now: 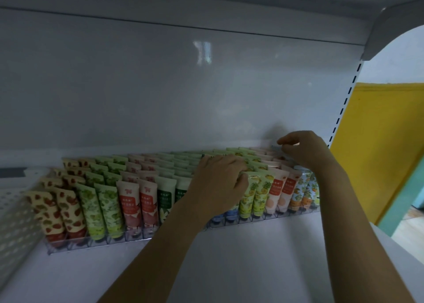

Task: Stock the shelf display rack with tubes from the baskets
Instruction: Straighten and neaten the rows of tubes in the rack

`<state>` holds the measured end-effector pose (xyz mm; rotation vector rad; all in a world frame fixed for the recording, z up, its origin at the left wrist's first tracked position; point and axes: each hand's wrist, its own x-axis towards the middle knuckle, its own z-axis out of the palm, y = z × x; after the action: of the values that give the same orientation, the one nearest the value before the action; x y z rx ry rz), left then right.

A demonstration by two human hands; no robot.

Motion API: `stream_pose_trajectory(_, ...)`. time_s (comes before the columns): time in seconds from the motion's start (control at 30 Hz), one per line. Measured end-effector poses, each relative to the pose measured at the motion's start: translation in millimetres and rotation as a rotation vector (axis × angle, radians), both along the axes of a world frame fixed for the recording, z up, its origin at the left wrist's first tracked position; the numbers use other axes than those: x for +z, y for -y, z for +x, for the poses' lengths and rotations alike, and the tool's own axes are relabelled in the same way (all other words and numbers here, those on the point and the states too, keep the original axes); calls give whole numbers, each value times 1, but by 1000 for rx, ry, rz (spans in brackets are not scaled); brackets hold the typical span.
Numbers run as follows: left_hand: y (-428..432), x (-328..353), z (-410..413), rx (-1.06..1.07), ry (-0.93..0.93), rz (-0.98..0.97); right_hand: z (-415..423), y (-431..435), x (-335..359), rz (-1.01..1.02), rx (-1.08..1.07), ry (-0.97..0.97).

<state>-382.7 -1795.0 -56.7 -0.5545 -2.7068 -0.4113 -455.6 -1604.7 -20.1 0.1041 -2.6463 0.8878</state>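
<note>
A clear display rack on the white shelf holds rows of upright tubes: strawberry-patterned, green-leaf, pink, dark green, yellow-green fruit, peach and orange-blue. My left hand rests over the middle rows, its fingers curled against the tops of the yellow-green tubes. My right hand is at the back right of the rack and pinches the top edge of a tube there.
A white perforated divider stands at the shelf's left end. The shelf's back panel rises behind the rack, with an upper shelf overhead. A yellow wall lies to the right. No basket is in view.
</note>
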Motion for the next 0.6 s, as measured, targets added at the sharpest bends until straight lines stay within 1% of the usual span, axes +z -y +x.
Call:
stream_pose_trajectory(0.2,0,0,1,5,2,-1,-7,7,-8,45,-26,43)
stream_pose_trajectory(0.6,-1,1,2,4,6,4,-8,11,-11,70,-37,48)
